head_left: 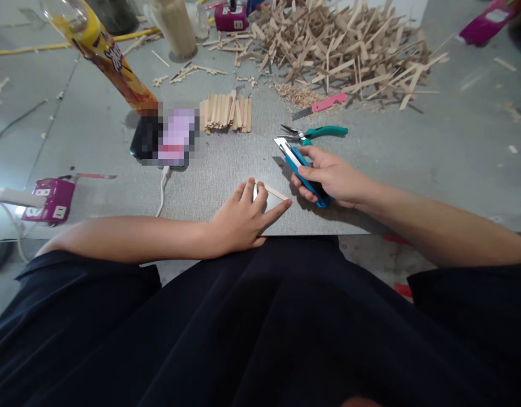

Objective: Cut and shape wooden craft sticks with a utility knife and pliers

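Note:
My left hand (245,216) presses a thin wooden stick (275,193) flat on the grey mat (226,164), fingers pinched along it near the mat's front edge. Just to the right, my right hand (332,178) is wrapped round a blue utility knife (300,169) whose blade end points up-left, a little above the stick. The blade is apart from the stick.
Green-handled pliers (315,134) and a pink knife (323,104) lie behind the right hand. A row of cut sticks (226,113) lies mid-mat, and a big heap of sticks (340,48) behind. A phone (167,138), a yellow bottle (103,51) and a purple power strip (48,200) sit left.

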Available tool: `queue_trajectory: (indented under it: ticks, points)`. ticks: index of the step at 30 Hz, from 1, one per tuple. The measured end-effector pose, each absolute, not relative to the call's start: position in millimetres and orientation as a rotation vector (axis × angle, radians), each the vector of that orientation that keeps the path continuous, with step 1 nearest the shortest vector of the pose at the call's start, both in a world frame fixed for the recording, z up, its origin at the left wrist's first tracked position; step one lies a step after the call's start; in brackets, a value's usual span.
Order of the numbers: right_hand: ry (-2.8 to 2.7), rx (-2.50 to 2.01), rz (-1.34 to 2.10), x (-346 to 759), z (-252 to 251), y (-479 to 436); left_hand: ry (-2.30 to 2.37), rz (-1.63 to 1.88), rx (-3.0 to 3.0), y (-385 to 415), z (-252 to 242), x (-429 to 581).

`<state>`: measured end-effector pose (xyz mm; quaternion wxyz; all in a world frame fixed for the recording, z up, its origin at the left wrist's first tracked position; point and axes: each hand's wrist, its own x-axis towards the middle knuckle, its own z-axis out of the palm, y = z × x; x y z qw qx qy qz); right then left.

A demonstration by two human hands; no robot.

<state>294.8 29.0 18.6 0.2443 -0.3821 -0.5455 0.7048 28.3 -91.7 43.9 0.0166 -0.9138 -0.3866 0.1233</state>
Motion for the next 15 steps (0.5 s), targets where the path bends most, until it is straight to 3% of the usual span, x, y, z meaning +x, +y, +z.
queue_trajectory:
  ticks: [8,15]
  points:
    - [-1.582,-0.957,1.779,291,26,21,-1.042,0.235,-2.756,-95,29,24]
    - [-1.443,-0.893,1.93,296,40,31,-1.024,0.112,-2.683,-99,16,22]
